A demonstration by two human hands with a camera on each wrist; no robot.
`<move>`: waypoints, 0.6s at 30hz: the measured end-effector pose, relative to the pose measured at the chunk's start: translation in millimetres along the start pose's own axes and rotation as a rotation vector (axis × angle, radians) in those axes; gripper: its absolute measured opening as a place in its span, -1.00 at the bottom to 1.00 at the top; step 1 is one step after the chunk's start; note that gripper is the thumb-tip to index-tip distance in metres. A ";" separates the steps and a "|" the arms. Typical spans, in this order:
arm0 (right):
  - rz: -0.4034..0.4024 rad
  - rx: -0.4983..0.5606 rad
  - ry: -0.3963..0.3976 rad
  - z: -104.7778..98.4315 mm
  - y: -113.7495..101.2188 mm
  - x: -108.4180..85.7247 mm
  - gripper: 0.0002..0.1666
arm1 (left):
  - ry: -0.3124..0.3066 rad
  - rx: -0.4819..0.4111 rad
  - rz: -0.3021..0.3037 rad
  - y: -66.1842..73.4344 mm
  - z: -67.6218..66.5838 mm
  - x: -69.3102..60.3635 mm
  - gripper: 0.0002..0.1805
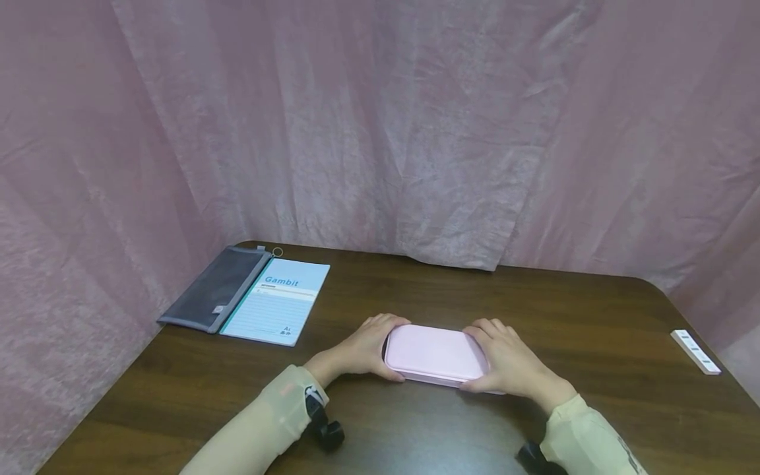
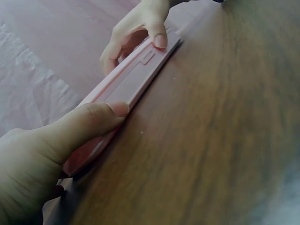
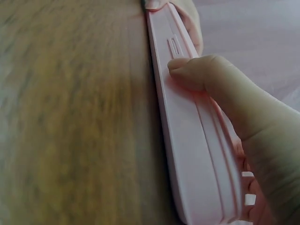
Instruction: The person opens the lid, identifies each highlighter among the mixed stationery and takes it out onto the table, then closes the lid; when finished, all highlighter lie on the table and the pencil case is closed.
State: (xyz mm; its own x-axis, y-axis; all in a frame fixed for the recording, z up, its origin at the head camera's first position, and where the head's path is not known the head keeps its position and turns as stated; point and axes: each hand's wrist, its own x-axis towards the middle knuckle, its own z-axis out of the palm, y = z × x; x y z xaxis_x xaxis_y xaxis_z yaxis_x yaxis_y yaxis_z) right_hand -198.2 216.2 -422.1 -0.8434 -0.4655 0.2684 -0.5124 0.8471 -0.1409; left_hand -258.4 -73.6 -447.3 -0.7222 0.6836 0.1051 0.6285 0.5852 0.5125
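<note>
A pink case [image 1: 436,353] with rounded corners lies flat at the middle of the table, its lid down. The left hand [image 1: 369,348] grips its left end, thumb at the front side and fingers behind. At the right end the right hand [image 1: 508,358] holds it the same way. In the left wrist view the left thumb presses the side of the case [image 2: 126,86], with the right hand [image 2: 140,30] at the far end. The right wrist view has the right thumb on the side of the case [image 3: 192,136], near a small raised slot. The fingertips behind the case are largely hidden.
A light blue notebook [image 1: 276,303] lies at the back left, beside a dark mesh zip pouch [image 1: 216,290] with a ring. Near the right edge of the wooden table [image 1: 570,316] is a small white strip [image 1: 696,352]. Pink curtains [image 1: 380,132] hang behind.
</note>
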 end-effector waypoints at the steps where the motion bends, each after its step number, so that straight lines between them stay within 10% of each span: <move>1: -0.001 0.006 0.007 0.7 1.0 -0.3 0.08 | 0.000 -0.008 -0.004 0.1 0.4 0.0 0.08; 18: -0.012 0.078 0.031 3.0 7.8 3.8 0.03 | 0.021 -0.085 -0.008 0.8 3.3 -2.4 0.09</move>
State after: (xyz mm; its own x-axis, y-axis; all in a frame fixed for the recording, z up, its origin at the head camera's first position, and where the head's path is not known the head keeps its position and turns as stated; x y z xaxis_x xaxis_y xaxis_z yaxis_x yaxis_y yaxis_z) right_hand -206.0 220.3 -425.0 -0.8324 -0.4664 0.2993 -0.5345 0.8184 -0.2110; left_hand -255.2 -73.3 -449.9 -0.7334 0.6693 0.1186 0.5969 0.5507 0.5835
